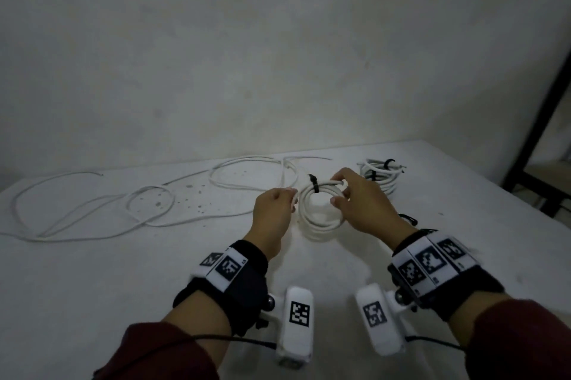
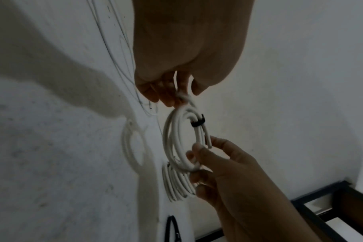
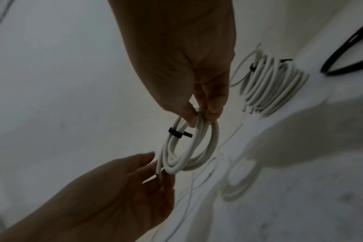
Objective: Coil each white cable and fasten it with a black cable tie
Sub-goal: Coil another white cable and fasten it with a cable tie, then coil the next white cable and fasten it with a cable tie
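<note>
A small coil of white cable (image 1: pixel 321 226) (image 2: pixel 167 139) (image 3: pixel 214 139) hangs above the table between my two hands. A black cable tie (image 1: pixel 314 185) (image 2: pixel 198 123) (image 3: pixel 176 133) is wrapped round its upper part. My left hand (image 1: pixel 292 198) (image 2: pixel 182 96) pinches the left side of the coil, near the cable ends. On the right side, my right hand (image 1: pixel 340 191) (image 3: pixel 203 113) pinches the coil between thumb and fingers. Long loose white cables (image 1: pixel 247 158) lie uncoiled across the left and back of the table.
A pile of coiled, tied white cables (image 1: pixel 381 177) (image 2: pixel 176 185) (image 3: pixel 273 85) sits at the back right. A spare black tie (image 1: pixel 408 219) (image 3: pixel 346 55) lies beside my right hand. The white table (image 1: pixel 123 287) meets a wall behind; a dark frame (image 1: pixel 540 132) stands right.
</note>
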